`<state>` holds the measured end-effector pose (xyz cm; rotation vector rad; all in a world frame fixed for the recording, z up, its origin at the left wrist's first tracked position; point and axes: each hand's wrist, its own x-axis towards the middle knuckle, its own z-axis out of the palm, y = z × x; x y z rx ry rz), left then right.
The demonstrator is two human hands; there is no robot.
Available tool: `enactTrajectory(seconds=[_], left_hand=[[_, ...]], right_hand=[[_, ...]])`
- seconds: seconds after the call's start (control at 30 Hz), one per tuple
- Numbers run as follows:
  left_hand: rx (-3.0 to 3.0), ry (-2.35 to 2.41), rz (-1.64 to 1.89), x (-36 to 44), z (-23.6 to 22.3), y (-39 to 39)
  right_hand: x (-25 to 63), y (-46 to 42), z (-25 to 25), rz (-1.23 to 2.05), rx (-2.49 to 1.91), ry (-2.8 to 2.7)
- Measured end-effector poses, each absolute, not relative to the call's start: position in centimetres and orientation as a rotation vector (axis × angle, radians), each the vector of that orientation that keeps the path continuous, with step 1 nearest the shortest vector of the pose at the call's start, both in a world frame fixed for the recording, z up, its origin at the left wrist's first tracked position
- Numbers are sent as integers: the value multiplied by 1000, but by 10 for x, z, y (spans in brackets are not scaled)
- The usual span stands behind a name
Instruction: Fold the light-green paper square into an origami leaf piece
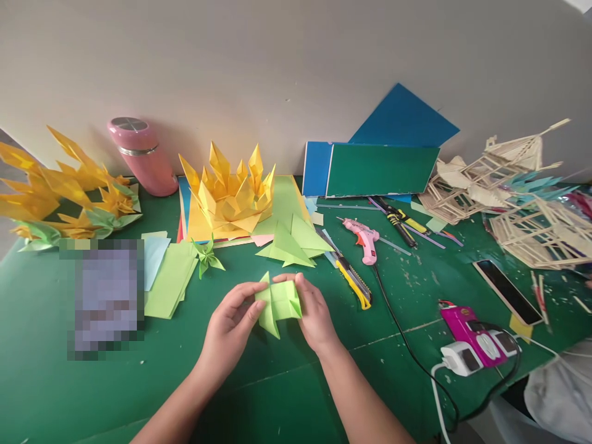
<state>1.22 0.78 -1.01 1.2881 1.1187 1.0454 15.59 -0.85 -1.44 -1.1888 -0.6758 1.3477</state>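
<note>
Bare forearms [180, 398] reach over a green table [263, 407], with a folded green paper [283, 301] between the hands. Thumb and fingers of the left hand [231, 324] pinch its pointed side; the right hand [318, 317] curls narrowly around the other end. Just beyond lie green folded pieces [293, 243], then a yellow paper flower [238, 213]; a knife [354, 283] lies to the right.

Free tabletop [180, 342] lies left of the left fingers [248, 290]; cutter [352, 283] and glue gun [368, 243] obstruct forward-right.
</note>
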Motion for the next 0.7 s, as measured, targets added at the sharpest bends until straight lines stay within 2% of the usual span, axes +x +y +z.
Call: enactTrajectory(seconds=[0.2,0.33,0.7], left_hand=[[1159,1150,1142,12,-14,10],[1154,1179,1235,12,-16,10],[863,1305,1265,14,-9,6]], right_hand=[[157,-10,-16,1357,-1111,-862],[153,-14,-11,1312,-1238,-1092],[145,-14,-7,1219,-1372,-1199]])
